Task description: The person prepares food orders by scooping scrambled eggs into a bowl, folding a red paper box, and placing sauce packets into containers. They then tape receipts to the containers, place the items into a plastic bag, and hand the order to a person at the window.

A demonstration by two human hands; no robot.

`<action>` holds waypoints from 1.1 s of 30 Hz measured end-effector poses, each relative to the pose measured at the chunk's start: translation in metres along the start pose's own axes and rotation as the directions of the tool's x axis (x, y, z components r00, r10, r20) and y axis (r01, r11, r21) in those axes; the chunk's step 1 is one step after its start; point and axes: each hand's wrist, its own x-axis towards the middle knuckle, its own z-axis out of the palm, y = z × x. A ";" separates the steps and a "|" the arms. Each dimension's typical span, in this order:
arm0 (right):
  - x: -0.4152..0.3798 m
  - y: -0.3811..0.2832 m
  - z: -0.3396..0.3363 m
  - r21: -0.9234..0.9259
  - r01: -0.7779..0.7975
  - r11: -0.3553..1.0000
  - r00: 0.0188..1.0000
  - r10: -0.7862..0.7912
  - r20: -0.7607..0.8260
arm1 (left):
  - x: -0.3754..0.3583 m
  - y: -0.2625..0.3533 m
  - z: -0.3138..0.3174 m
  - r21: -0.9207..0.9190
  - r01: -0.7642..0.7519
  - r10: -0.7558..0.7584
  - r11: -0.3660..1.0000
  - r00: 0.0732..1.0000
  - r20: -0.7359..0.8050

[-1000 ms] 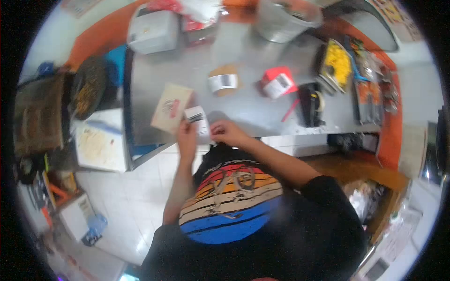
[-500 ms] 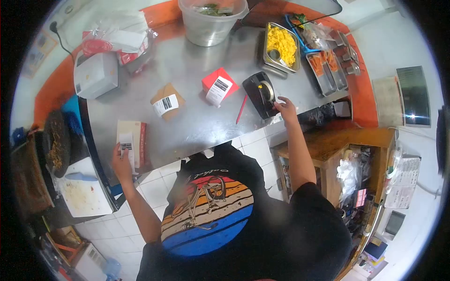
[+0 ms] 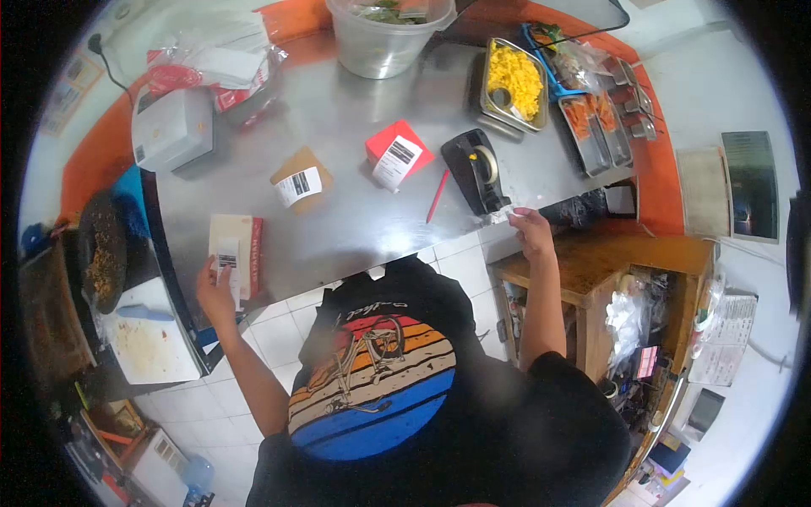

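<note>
My left hand (image 3: 216, 290) lies on a white label (image 3: 227, 263), pressing it on a cream and red box (image 3: 254, 253) at the table's left front edge. At the front end of the black tape dispenser (image 3: 475, 173), my right hand (image 3: 529, 226) pinches the end of a strip of clear tape. A red pen (image 3: 437, 196) lies left of the dispenser. Farther left are a red packet (image 3: 389, 139) and a brown packet (image 3: 315, 170), each with a white printed label on it.
The metal table (image 3: 338, 232) also holds a white box (image 3: 173, 131), plastic bags (image 3: 228, 68), a clear bucket (image 3: 380, 51), a tray of yellow food (image 3: 515, 83) and trays of orange food (image 3: 583, 122). A wooden cabinet (image 3: 600, 258) stands at the right.
My right hand has moved down and slightly right, away from the tape roll and past the dispenser's front end. My left hand has stayed on the label.
</note>
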 end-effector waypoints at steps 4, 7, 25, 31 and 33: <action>-0.002 -0.002 -0.010 -0.001 -0.091 0.996 0.994 0.091 0.057 | -0.002 0.006 -0.005 -0.038 0.001 0.000 0.999 1.000 0.001; 0.007 0.011 -0.012 0.009 -0.089 0.996 0.994 0.088 0.070 | -0.002 -0.001 0.000 -0.023 0.015 -0.015 1.000 1.000 0.019; -0.053 0.014 0.146 -0.403 0.347 0.846 0.802 -0.046 0.595 | -0.011 -0.008 -0.015 0.107 -0.324 0.331 0.940 0.943 -0.046; -0.143 -0.092 0.394 0.088 0.790 0.606 0.116 -0.290 0.950 | -0.011 -0.012 -0.022 0.094 -0.371 0.376 0.924 0.925 -0.049; -0.153 -0.099 0.469 0.123 0.929 0.348 -0.004 -0.324 0.946 | -0.010 -0.013 -0.024 0.122 -0.362 0.367 0.924 0.930 -0.024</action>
